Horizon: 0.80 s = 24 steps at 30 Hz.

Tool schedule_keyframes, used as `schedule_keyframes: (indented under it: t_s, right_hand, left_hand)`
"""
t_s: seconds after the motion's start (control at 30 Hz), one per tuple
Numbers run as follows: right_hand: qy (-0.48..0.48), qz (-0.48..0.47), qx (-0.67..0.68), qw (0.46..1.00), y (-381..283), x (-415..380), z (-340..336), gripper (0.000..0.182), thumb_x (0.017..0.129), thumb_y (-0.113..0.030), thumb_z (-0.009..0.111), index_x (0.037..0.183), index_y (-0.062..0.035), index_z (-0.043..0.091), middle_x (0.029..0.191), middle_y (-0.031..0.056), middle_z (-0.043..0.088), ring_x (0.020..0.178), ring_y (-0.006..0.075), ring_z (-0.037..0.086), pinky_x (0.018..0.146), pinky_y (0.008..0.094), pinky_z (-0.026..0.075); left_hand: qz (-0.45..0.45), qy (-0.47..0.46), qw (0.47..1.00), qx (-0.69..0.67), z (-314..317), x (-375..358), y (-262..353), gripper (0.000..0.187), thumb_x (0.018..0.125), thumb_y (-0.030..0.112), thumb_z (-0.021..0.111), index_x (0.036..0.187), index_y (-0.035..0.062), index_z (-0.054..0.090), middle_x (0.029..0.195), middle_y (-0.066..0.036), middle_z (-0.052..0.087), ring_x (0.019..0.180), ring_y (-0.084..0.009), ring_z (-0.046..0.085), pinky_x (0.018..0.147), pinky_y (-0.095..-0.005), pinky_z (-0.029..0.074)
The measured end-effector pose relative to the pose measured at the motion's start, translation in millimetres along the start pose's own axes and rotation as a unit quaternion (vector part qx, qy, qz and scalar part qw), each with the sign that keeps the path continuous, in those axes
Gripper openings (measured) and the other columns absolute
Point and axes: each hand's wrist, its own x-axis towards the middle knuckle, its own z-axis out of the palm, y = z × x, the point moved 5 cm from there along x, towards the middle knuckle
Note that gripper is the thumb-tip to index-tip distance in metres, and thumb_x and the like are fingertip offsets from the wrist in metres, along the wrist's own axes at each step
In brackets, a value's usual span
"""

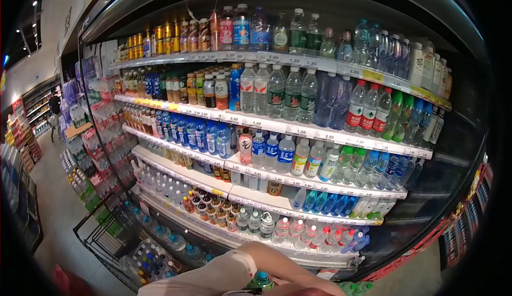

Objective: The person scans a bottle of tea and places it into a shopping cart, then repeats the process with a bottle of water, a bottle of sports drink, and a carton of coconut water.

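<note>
While a capped bottle (pixel 261 280) is seen below the front edge of the lowest shelf (pixel 298 254), the left hand (pixel 314 289) is placed just to its right, mostly cut off; whether anything is gripped cannot be told. Higher, left to right, a pink bottle (pixel 245 146) is marked with a dark character, 1.50 and 2.50 are printed along the second shelf's front edge (pixel 282 128), and red labels (pixel 354 116) are borne towards its right end.

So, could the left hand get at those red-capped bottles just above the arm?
Probably yes: the left forearm shows just below the red-capped bottles, and no door appears in front of them, though the forearm's far end is unclear.
</note>
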Motion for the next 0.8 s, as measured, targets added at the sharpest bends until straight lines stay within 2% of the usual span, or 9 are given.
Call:
schedule_keyframes:
  t_s: [0.33, 0.8]
  right_hand:
    - [-0.067, 0.115, -0.002, 0.991, 19.8, -90.0, 66.2, 0.039, 0.089, -0.034, 0.072, 0.103, 0.0016, 0.064, 0.073, 0.0037, 0.062, 0.069, 0.0130, 0.059, 0.063, 0.0324, 0.048]
    - [-0.154, 0.235, -0.094, 0.955, 1.1, -173.1, 32.5, 0.039, 0.089, -0.034, 0.072, 0.103, 0.0013, 0.064, 0.073, 0.0038, 0.062, 0.067, 0.0132, 0.059, 0.061, 0.0323, 0.048]
  left_hand:
    - [-0.003, 0.099, 0.995, 0.024, 19.4, -7.5, 11.5, 0.034, 0.101, 0.021, 0.053, 0.125, -0.0025, 0.060, 0.129, -0.024, 0.057, 0.121, -0.0395, 0.050, 0.102, -0.0505, 0.034]
    - [0.033, 0.174, 0.980, 0.088, 19.0, -1.1, 17.0, 0.033, 0.101, 0.021, 0.054, 0.124, -0.0021, 0.061, 0.126, -0.022, 0.059, 0.118, -0.0367, 0.052, 0.100, -0.0484, 0.037]
